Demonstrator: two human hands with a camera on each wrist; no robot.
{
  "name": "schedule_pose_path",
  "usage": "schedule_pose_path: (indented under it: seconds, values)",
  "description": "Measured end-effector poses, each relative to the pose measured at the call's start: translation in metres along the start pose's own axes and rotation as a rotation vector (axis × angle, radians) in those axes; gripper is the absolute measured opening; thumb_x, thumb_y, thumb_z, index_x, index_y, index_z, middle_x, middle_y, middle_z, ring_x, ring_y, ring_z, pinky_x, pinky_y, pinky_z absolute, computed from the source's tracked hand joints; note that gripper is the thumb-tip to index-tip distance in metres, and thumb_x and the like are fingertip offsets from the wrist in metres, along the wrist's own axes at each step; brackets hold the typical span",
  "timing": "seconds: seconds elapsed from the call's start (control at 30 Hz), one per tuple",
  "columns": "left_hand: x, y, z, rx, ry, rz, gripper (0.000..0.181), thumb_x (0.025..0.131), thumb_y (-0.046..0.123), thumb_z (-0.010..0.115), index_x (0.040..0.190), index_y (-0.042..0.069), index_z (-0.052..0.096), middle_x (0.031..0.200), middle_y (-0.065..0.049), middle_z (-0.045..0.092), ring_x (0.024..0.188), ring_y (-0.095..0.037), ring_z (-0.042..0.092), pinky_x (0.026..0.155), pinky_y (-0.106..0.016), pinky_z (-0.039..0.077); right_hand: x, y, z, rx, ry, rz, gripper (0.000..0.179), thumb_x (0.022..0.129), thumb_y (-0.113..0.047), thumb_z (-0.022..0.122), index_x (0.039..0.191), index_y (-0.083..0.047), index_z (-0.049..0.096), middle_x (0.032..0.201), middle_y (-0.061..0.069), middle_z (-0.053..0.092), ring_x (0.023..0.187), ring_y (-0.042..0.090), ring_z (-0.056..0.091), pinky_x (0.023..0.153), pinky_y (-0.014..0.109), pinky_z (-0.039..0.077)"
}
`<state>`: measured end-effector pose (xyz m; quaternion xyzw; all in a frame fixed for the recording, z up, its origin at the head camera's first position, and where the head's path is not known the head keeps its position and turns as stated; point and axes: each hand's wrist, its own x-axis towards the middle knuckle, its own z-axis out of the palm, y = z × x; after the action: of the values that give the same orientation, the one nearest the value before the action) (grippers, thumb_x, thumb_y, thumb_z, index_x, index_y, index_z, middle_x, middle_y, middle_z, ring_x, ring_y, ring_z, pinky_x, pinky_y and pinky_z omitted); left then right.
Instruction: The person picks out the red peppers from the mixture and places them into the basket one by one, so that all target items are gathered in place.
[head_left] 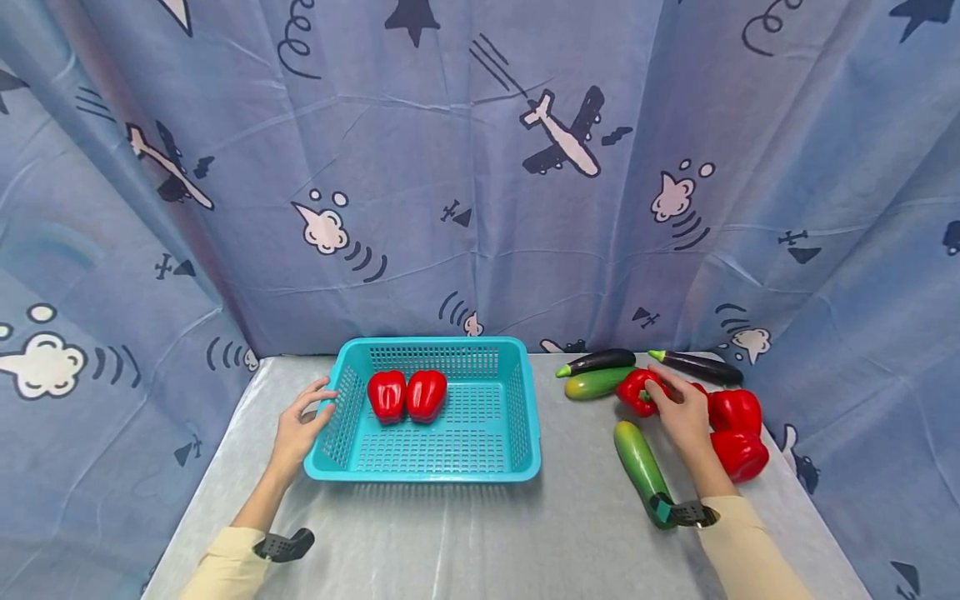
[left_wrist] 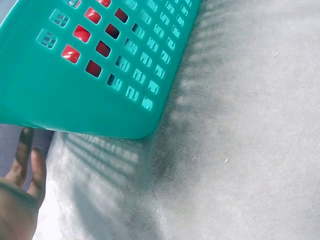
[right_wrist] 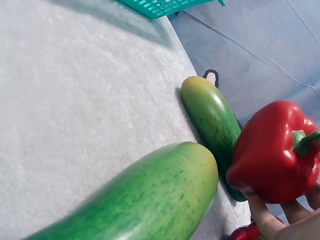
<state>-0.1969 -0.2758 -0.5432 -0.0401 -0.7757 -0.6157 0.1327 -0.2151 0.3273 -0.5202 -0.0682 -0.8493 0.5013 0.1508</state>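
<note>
My right hand [head_left: 684,417] grips a red bell pepper [right_wrist: 272,155] with a green stem, at the right of the table. In the right wrist view its fingers lie under and beside the pepper. At the left side of a turquoise plastic basket [head_left: 423,477], my left hand [head_left: 300,425] has its fingers spread, fingertips right at the rim. Inside the basket two red bell peppers [head_left: 386,396] stand side by side toward the back left. More red bell peppers [head_left: 738,457] lie just right of my right hand, one partly hidden behind it.
One green cucumber [head_left: 637,462] lies under the right wrist's side; another cucumber [head_left: 592,383] is behind it. Two dark eggplants [head_left: 600,361] lie along the table's back edge. A blue patterned curtain [head_left: 480,208] hangs behind the grey tabletop [head_left: 480,542].
</note>
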Motion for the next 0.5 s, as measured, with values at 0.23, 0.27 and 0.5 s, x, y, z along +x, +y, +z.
schedule_pose_path:
  seconds: [0.23, 0.27, 0.5]
  values:
    - [0.001, -0.002, -0.001, 0.003, -0.005, 0.023, 0.025, 0.099, 0.001, 0.065, 0.121, -0.011, 0.065, 0.15, -0.021, 0.046, 0.139, -0.036, 0.04, 0.086, -0.017, 0.047, -0.001, -0.003, -0.002, 0.114, -0.059, 0.054, 0.046, 0.104, -0.03, 0.062, 0.144, -0.009, 0.058, 0.139, 0.015, 0.058, 0.102, 0.012, 0.055, 0.074, 0.017, 0.054]
    - [0.002, -0.003, -0.001, -0.001, -0.004, 0.023, 0.025, 0.099, 0.001, 0.065, 0.121, -0.011, 0.065, 0.15, -0.02, 0.046, 0.139, -0.035, 0.04, 0.086, -0.017, 0.047, -0.001, -0.004, -0.002, 0.14, -0.075, 0.069, 0.047, 0.104, -0.03, 0.062, 0.146, -0.01, 0.056, 0.14, 0.014, 0.057, 0.104, 0.013, 0.055, 0.074, 0.019, 0.055]
    - [0.002, -0.005, -0.001, -0.002, 0.005, 0.015, 0.025, 0.098, 0.0, 0.067, 0.12, -0.011, 0.066, 0.15, -0.021, 0.047, 0.14, -0.032, 0.039, 0.087, -0.017, 0.046, -0.004, -0.011, -0.005, 0.271, -0.204, 0.102, 0.05, 0.106, -0.032, 0.057, 0.152, -0.013, 0.048, 0.146, 0.004, 0.05, 0.115, 0.014, 0.049, 0.079, 0.029, 0.057]
